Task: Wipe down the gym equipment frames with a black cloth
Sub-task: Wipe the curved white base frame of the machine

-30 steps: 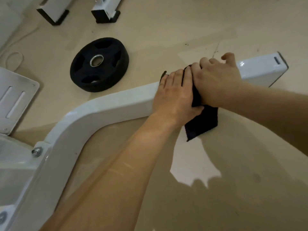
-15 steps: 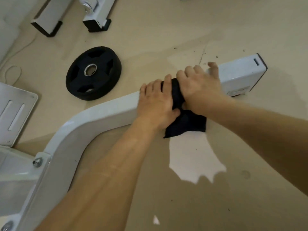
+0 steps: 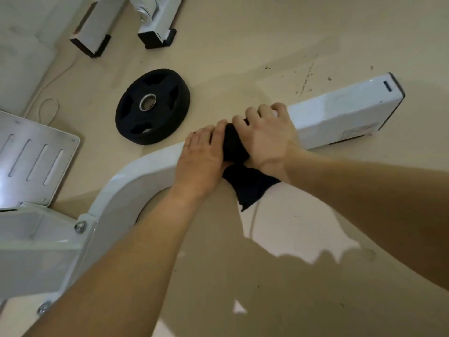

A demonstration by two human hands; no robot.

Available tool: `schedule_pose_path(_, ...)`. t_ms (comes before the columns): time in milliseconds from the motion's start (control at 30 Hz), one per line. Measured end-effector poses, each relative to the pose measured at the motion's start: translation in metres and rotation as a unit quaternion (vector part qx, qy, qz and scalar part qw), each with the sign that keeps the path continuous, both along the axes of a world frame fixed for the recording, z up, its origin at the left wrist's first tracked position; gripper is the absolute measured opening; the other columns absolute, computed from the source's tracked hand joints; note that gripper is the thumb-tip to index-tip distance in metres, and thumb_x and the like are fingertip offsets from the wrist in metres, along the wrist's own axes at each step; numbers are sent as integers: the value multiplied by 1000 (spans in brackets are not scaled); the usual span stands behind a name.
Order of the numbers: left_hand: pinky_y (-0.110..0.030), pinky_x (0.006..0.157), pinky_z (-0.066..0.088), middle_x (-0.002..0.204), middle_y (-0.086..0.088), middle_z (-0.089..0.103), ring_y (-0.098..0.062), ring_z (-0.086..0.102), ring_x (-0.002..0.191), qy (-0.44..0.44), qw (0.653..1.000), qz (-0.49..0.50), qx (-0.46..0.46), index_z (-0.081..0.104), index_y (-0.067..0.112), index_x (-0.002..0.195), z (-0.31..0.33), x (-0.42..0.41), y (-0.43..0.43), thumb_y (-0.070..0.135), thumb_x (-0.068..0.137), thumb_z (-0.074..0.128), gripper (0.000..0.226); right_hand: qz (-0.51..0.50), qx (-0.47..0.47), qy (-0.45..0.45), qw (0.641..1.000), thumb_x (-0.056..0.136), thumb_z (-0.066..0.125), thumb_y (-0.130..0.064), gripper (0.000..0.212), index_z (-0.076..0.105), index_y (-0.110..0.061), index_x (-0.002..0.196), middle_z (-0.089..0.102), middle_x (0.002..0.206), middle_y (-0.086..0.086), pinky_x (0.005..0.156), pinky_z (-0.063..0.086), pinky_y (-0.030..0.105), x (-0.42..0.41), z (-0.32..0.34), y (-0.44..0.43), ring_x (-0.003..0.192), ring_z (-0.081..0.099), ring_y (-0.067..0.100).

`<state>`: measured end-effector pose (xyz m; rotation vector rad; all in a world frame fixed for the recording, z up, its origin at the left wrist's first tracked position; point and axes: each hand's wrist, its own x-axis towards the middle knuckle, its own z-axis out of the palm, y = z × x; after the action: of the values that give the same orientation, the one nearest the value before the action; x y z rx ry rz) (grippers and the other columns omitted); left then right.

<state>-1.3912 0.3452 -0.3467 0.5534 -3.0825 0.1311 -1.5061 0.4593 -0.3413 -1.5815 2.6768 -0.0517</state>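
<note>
Hiding most of the black cloth (image 3: 250, 188), right hand (image 3: 267, 139) curls fingers round it on white frame (image 3: 340, 113); left hand (image 3: 201, 159) lies flat, fingers straight.

- Head view: one wide-angle camera, worn high, facing forward and steeply down at the floor (image 3: 243, 32).
- Range: close over left hand (image 3: 201, 161), right hand (image 3: 267, 139), black cloth (image 3: 250, 188), white frame (image 3: 340, 110).
</note>
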Motion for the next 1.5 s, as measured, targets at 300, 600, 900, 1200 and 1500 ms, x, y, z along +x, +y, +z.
schedule_pose_path(300,-46,115,20,154,-15,27,-29,23,142,6,994,-29,103,20,5,151,4,-38,43,21,91,57,72,45,-125,-69,989,88,43,-32,48,53,-21,134,59,128,-1,106,34,50,-46,-3,75,118,54,24)
schedule_pose_path(600,-46,77,59,88,-10,71,-26,69,79,159,753,176,613,62,18,91,56,-56,79,12,89,62,6,-228,-240,-519,789,82,73,-16,27,65,-13,108,71,98,5,79,53,34,-85,59,123,88,67,22)
schedule_pose_path(900,-17,60,34,93,13,44,-5,44,74,147,964,57,214,57,22,104,29,-55,82,15,91,46,18,-93,-156,-13,983,94,27,-24,54,45,4,136,43,143,25,114,23,50,-15,-19,68,136,36,39)
schedule_pose_path(1200,-45,87,50,118,-19,57,-35,55,100,83,995,2,63,57,-2,122,21,9,22,15,81,50,44,35,-3,-22,999,98,12,-53,75,0,-3,151,5,160,16,119,-3,42,15,-1,-3,148,-1,29)
schedule_pose_path(1500,-39,121,8,158,-15,17,-28,15,146,34,992,-115,42,15,4,152,-9,-106,128,28,94,50,72,-127,-36,-5,991,89,-1,-53,83,14,1,150,15,158,21,119,5,43,-67,-9,124,147,10,32)
